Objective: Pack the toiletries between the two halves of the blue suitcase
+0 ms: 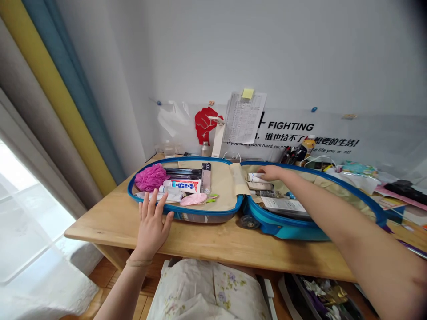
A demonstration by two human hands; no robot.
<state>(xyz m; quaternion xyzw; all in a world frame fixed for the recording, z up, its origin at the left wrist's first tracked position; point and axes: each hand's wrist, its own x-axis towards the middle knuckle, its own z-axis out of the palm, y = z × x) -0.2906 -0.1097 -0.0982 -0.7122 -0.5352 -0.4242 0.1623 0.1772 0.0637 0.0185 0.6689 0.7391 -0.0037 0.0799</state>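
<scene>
An open blue suitcase (pixel 237 205) lies on the wooden table, both halves spread flat. My left hand (pixel 154 220) rests open, fingers spread, at the front rim of its left half. Near those fingers are a clear packet (pixel 171 195), a toothpaste box (pixel 183 186) and a pink oval item (pixel 193 199). Over the right half my right hand (pixel 269 172) reaches in, its fingers closed on a small white tube (pixel 254 177); the fingertips are partly hidden. Below it lie a clear bottle with a dark label (pixel 267 194) and a flat white-labelled pack (pixel 283 204).
A purple bath puff (pixel 151 177) fills the left half's corner. Behind the suitcase stand a white desk lamp (pixel 218 138) and an orange-labelled bottle (pixel 307 146). Clutter covers the table's right end. A drawer with floral cloth (pixel 207 289) juts out below the tabletop (pixel 200 243).
</scene>
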